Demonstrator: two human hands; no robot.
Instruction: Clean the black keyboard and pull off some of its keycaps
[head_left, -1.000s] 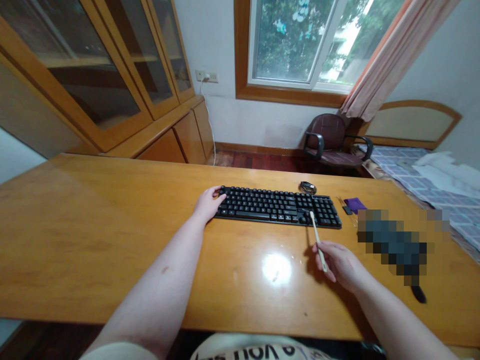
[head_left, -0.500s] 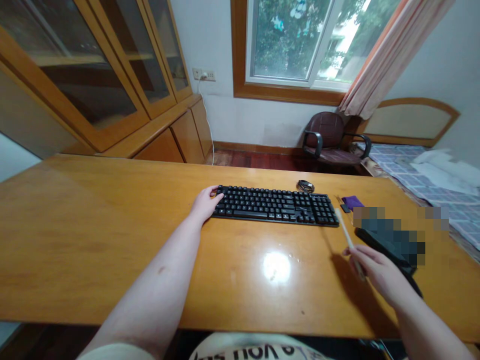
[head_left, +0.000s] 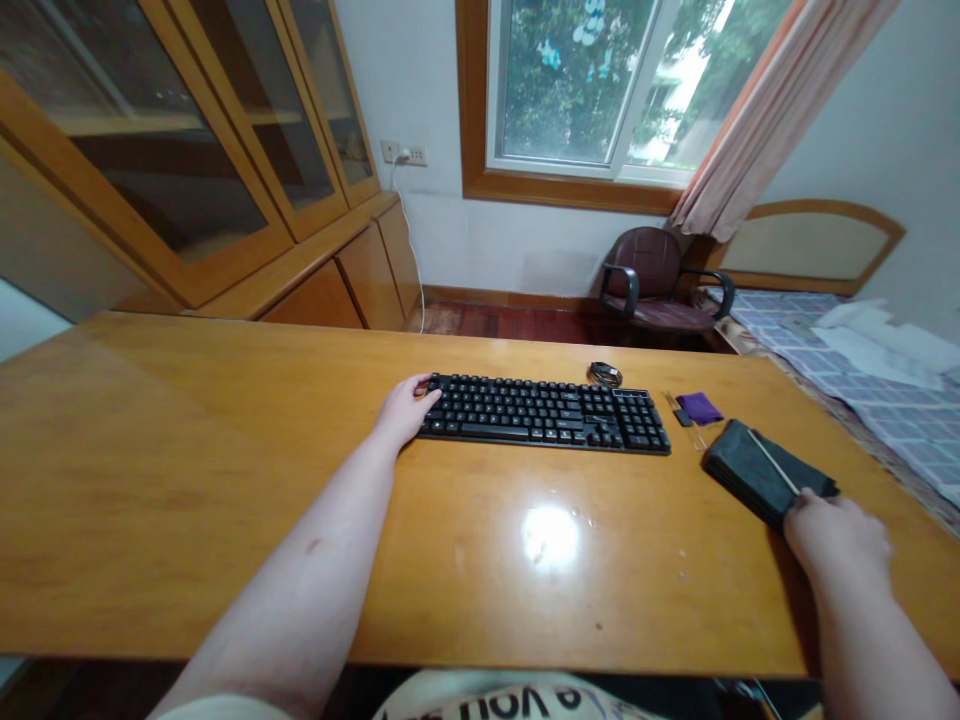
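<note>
The left hand (head_left: 401,412) lies open, fingers loosely spread, on the 9 o'clock end of the black keyboard (head_left: 544,412), pressing on it rather than gripping. The keyboard sits toward 12 o'clock on the bench (head_left: 225,450). The right hand (head_left: 836,535) is out at about 2 o'clock, seen from the back with its fingers curled under. The near end of a pale stick (head_left: 772,462) runs into them, so it looks pinched there. The stick slants toward 11 o'clock across the top of a flat black case (head_left: 739,472), which the knuckles touch at its near end. To handle this well, I judge the stick should be kept low and in line with the case's long side, so its far tip does not catch the edge. The left hand should hold the keyboard steady. A purple cloth (head_left: 699,406) and a coiled cable (head_left: 604,374) lie near the keyboard's 3 o'clock end. Dark letters on the shirt (head_left: 510,700) at 6 o'clock are upside down and cut off, and the key legends are too small to read.
</note>
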